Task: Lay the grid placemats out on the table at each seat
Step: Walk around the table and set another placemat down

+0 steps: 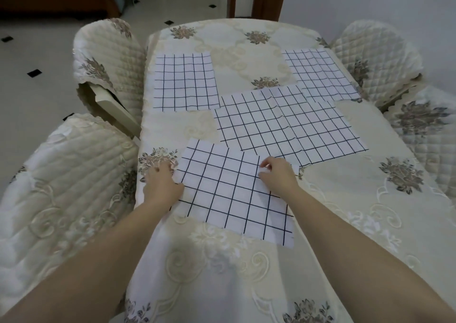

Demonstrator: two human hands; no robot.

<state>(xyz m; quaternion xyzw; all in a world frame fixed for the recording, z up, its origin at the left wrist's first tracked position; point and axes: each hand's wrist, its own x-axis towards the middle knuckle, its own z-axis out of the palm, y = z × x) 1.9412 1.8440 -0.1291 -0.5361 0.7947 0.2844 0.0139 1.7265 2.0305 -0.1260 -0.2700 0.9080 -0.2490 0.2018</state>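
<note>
Head view: the nearest placemat (232,194) lies askew on the counter (345,199), long axis running crosswise between the hands, left hand (161,184) flat-fingered at its left edge, right hand (276,174) pinching its far-right edge with curled fingers.

1 head-worn wide-angle camera looks forward and down along the cream embroidered cloth-covered table (345,199) from its near end, close above the tabletop.

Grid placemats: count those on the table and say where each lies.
4. Far-left placemat, far-right placemat, middle placemat, and near placemat, touched by the left hand and right hand. The middle one may hide more beneath.
</note>
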